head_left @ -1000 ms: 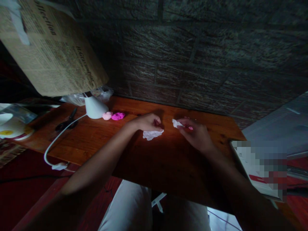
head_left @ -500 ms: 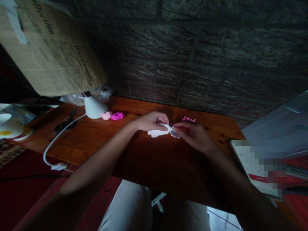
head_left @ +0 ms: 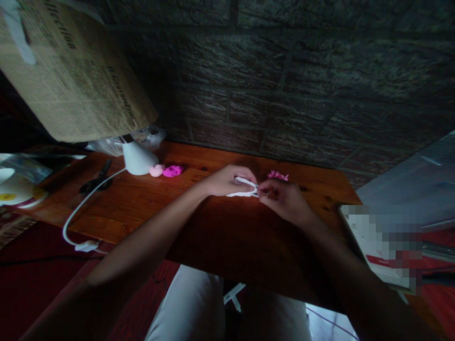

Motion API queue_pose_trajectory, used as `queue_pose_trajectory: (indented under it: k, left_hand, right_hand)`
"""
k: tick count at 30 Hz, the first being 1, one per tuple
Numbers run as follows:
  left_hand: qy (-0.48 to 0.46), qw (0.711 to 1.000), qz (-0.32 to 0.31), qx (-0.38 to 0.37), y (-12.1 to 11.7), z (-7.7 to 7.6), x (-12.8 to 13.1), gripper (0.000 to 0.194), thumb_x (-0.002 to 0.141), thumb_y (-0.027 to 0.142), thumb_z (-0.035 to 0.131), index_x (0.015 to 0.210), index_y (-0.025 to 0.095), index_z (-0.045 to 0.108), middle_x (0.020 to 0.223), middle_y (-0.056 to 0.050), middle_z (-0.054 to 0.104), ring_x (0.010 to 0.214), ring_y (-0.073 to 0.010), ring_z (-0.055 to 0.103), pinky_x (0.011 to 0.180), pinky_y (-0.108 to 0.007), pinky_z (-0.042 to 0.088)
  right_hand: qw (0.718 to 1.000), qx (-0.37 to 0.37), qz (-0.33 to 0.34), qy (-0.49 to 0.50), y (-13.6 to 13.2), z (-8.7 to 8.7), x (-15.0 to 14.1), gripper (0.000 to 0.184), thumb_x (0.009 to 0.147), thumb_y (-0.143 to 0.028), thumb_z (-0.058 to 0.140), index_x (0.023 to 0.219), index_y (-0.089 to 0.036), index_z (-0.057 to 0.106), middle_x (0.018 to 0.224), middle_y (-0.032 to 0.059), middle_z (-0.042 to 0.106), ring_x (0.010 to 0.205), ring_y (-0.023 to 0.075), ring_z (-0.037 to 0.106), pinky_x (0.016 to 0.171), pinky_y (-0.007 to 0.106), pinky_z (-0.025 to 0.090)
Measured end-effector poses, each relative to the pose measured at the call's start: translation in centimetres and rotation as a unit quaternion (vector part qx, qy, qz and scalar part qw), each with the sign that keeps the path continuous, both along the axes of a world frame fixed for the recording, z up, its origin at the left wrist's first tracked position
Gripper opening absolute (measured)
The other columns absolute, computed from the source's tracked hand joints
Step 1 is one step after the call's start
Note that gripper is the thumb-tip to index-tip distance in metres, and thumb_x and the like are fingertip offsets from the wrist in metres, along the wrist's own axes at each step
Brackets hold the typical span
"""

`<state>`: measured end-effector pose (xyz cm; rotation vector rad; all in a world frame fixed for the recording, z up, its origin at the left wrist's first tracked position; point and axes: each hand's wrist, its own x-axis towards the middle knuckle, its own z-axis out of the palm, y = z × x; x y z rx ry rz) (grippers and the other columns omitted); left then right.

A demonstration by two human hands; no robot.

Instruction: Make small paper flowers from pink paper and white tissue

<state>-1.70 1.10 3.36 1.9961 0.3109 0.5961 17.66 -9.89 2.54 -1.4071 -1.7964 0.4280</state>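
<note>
Over the middle of the wooden table, my left hand (head_left: pixel 233 179) is closed around a piece of thin white material (head_left: pixel 245 192), which looks like tissue or crepe paper. Its folds show above and below the thumb. My right hand (head_left: pixel 283 196) pinches the right end of the same white piece, fingertips close to those of the left. What exactly lies between the right fingertips is too small to make out. Just behind my right hand sits a pink ruffled piece (head_left: pixel 277 175), partly covered by the fingers.
A lamp with a newspaper-print shade (head_left: pixel 95 76) and white base (head_left: pixel 140 158) stands left. Beside it are a pale pink lump (head_left: pixel 157 170) and a magenta one (head_left: pixel 173 171). Black scissors (head_left: pixel 95 183) lie near the white cord (head_left: pixel 76 208). A book-like item (head_left: pixel 369 246) lies right; a brick wall (head_left: pixel 256 71) rises behind.
The white piece, spread out below my left hand before, is now gathered and folded up within it. My left hand has shifted slightly right. Both hands still hold the piece.
</note>
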Motion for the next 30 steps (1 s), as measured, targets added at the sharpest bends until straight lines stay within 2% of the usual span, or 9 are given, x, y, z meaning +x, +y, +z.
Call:
queue_pose_trajectory:
  k: [6,12,17,21,24,27,30]
  left_hand:
    - [-0.005,1.0,0.017,0.002,-0.1,0.1,0.1,0.02,0.079,0.028,0.074,0.093,0.014,0.074,0.096,-0.008,0.076,0.089,-0.0171,0.069,0.082,-0.029,0.052]
    - [0.007,0.999,-0.007,-0.034,-0.2,0.4,0.1,0.019,0.077,0.026,0.074,0.09,0.013,0.073,0.089,-0.006,0.074,0.081,-0.0141,0.066,0.074,-0.025,0.05]
    - [0.03,0.995,0.016,-0.098,-0.2,0.6,0.1,0.023,0.075,0.029,0.073,0.091,0.012,0.071,0.082,-0.004,0.071,0.068,-0.0107,0.06,0.061,-0.022,0.044]
    - [0.041,0.992,0.048,-0.112,0.3,0.8,-0.4,0.024,0.075,0.029,0.07,0.092,0.013,0.069,0.081,-0.003,0.07,0.061,-0.008,0.056,0.057,-0.02,0.039]
    - [0.084,0.992,0.075,-0.06,1.2,0.3,-1.1,0.021,0.076,0.027,0.067,0.092,0.013,0.069,0.082,-0.004,0.071,0.063,-0.0093,0.058,0.061,-0.022,0.042]
    - [0.182,0.974,0.11,0.075,1.8,-0.3,-1.6,0.016,0.076,0.023,0.065,0.087,0.013,0.07,0.082,-0.004,0.071,0.072,-0.0142,0.063,0.069,-0.025,0.045]
    - [0.241,0.942,0.109,0.207,1.3,-0.6,-1.5,0.025,0.078,0.02,0.065,0.102,0.016,0.072,0.105,-0.007,0.073,0.098,-0.0202,0.067,0.088,-0.031,0.047]
  right_hand:
    - [1.0,0.018,-0.009,0.019,0.0,0.0,0.1,0.01,0.081,-0.03,0.066,0.078,-0.025,0.074,0.081,0.001,0.079,0.073,0.0194,0.071,0.07,0.032,0.053]
    - [0.999,0.039,-0.009,-0.001,-0.2,0.3,-0.4,0.007,0.075,-0.022,0.065,0.073,-0.025,0.072,0.077,0.0002,0.077,0.069,0.0184,0.069,0.07,0.031,0.053]
    - [0.994,0.067,-0.08,-0.024,-0.2,0.4,-0.3,0.007,0.076,-0.024,0.067,0.072,-0.027,0.072,0.078,0.0016,0.078,0.074,0.0221,0.072,0.073,0.035,0.054]
    - [0.984,0.056,-0.167,0.023,0.0,0.7,1.0,0.009,0.078,-0.03,0.069,0.078,-0.023,0.075,0.08,0.0053,0.079,0.072,0.0229,0.071,0.071,0.036,0.055]
    - [0.979,0.03,-0.181,0.083,0.2,0.7,1.7,0.017,0.079,-0.038,0.071,0.08,-0.021,0.076,0.08,0.0067,0.078,0.068,0.0218,0.069,0.066,0.034,0.053]
    - [0.981,0.022,-0.143,0.13,0.5,0.2,1.7,0.02,0.077,-0.041,0.074,0.078,-0.021,0.076,0.086,0.0072,0.079,0.073,0.0223,0.07,0.067,0.035,0.053]
    - [0.979,0.022,-0.115,0.168,0.7,-0.3,1.5,0.021,0.075,-0.041,0.077,0.079,-0.021,0.076,0.084,0.0065,0.078,0.076,0.0222,0.07,0.071,0.035,0.054]
